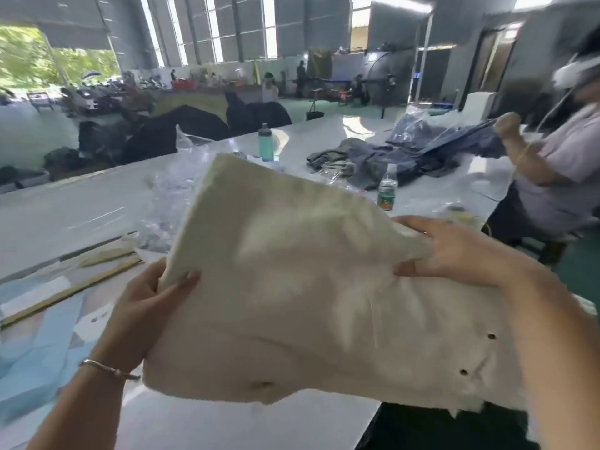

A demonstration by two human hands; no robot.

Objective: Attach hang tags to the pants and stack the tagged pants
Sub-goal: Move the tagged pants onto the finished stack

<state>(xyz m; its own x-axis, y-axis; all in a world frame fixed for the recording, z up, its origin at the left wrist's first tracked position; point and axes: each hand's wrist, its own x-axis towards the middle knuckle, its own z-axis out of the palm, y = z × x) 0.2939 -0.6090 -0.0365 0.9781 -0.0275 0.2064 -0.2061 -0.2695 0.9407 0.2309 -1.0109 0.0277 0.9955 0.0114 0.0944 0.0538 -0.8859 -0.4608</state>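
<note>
Cream pants [311, 287], folded, held up in front of me above the white table [81, 219], blurred. My left hand [143, 306] grips the left edge, thumb curled over the front, fingers hidden behind. My right hand [454, 251] pinches the right edge, thumb under, fingers spread on top. Crumpled clear plastic bags [168, 203] lie on the table just beyond.

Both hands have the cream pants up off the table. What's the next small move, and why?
Probably lower the cream fabric pants flat onto the white table. The left hand and right hand each pinch an edge, holding them in the air, blurred and creased, and no hang tag shows on them; tagging likely needs a steady, flat garment.
</note>
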